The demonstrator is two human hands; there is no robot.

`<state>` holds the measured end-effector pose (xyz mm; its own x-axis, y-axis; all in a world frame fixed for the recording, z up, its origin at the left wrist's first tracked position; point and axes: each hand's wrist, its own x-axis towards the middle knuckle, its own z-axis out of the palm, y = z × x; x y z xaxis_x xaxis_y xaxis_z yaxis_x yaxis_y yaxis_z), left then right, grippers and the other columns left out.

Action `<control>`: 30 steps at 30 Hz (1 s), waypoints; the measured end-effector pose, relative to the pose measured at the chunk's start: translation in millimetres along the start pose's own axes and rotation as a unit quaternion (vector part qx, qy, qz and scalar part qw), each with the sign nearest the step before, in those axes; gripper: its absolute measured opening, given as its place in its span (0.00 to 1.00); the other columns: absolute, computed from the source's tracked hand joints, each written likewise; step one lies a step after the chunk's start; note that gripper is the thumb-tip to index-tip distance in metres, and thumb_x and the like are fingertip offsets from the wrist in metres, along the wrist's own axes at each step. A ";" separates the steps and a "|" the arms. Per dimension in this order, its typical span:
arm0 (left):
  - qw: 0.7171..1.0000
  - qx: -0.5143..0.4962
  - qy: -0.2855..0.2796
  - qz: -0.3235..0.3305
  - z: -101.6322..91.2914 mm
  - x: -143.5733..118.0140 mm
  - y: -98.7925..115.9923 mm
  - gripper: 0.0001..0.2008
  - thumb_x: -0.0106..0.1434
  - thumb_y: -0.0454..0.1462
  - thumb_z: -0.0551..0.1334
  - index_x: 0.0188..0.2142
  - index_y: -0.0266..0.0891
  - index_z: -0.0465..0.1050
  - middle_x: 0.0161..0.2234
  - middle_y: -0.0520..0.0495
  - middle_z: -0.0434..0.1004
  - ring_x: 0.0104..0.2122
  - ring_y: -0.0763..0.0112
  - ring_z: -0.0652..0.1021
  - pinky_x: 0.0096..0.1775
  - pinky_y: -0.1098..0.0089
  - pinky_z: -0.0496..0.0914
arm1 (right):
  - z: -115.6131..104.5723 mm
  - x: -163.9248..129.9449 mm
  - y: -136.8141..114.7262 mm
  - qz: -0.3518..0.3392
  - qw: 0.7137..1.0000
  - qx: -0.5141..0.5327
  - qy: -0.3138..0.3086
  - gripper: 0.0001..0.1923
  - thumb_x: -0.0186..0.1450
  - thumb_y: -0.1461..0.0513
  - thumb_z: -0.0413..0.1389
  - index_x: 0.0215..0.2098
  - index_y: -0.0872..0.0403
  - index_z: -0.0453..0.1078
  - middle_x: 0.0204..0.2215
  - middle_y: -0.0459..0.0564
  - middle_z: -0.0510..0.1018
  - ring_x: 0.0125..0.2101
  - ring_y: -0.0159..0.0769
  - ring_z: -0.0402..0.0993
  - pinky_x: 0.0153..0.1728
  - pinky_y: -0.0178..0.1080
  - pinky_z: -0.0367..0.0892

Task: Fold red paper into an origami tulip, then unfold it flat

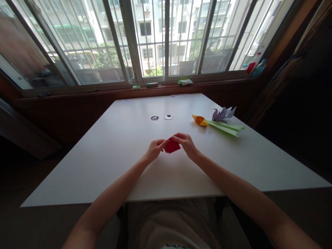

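Note:
A small piece of folded red paper (173,146) is held between both hands above the middle of the white table. My left hand (155,148) pinches its left edge between thumb and fingers. At the upper right edge, my right hand (185,142) grips it with the thumb in front and the fingers behind. The paper's lower corner points down toward the tabletop. Parts of its left and top edges are hidden by my fingers.
On the white table (103,145), an orange folded paper flower (200,120) with a green paper stem (227,128) lies to the right, beside purple folded paper (221,114). Two round fittings (168,117) sit in the tabletop. Small packets (185,82) rest on the windowsill.

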<state>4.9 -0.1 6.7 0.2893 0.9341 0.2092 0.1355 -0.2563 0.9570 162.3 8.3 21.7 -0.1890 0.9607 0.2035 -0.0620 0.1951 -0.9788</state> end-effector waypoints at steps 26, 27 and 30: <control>1.000 0.002 0.003 -0.014 -2.0 0.7 -1.9 0.19 0.54 0.49 0.55 0.27 0.33 0.71 0.21 0.45 0.74 0.22 0.72 0.74 0.24 0.73 0.63 | -0.8 2.3 4.7 -0.031 0.999 -0.010 0.042 0.14 0.52 0.52 0.56 0.27 0.55 0.70 0.22 0.46 0.74 0.25 0.32 0.69 0.28 0.36 0.64; 1.000 0.001 0.000 -0.015 -1.8 1.0 -1.9 0.19 0.55 0.48 0.55 0.28 0.33 0.71 0.22 0.45 0.74 0.22 0.72 0.74 0.25 0.73 0.63 | -1.1 2.7 5.4 -0.034 0.998 -0.015 0.042 0.14 0.52 0.53 0.56 0.27 0.55 0.70 0.22 0.46 0.74 0.25 0.32 0.69 0.28 0.36 0.64; 1.000 -0.010 0.004 -0.023 -0.9 1.6 -1.5 0.18 0.54 0.47 0.56 0.36 0.34 0.68 0.30 0.44 0.75 0.25 0.72 0.75 0.25 0.73 0.65 | -1.8 3.5 6.7 -0.068 0.994 -0.062 0.054 0.13 0.54 0.53 0.55 0.28 0.55 0.71 0.23 0.47 0.74 0.26 0.33 0.68 0.28 0.36 0.63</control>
<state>4.3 2.0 5.8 0.2754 0.9467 0.1669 0.1303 -0.2088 0.9692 163.0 13.3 15.8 -0.0799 0.9383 0.3364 0.0426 0.3404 -0.9393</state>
